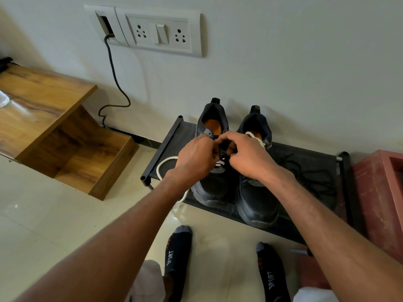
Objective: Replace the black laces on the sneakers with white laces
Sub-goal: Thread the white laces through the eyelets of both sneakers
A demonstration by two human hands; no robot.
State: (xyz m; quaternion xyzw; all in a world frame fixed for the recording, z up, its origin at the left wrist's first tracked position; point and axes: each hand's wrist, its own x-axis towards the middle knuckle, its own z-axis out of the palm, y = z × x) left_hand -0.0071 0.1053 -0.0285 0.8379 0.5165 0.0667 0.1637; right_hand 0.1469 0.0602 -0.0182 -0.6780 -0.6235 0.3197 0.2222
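Both hands met over the left sneaker [212, 184]: the left hand [196, 159] and right hand [248, 155] pinched the white lace [165, 162] at its eyelets, fingers pressed together. A loop of that lace trailed left across the black shoe rack [174, 136]. Loose black laces [314, 173] lay right of the right sneaker [257, 201].

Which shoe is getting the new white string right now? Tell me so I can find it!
Find the low black rack against the wall. Two black sneakers stand on it, toes toward the person. It is the left sneaker, under both hands, with white lace looping off its side; the other sneaker has no hands on it.
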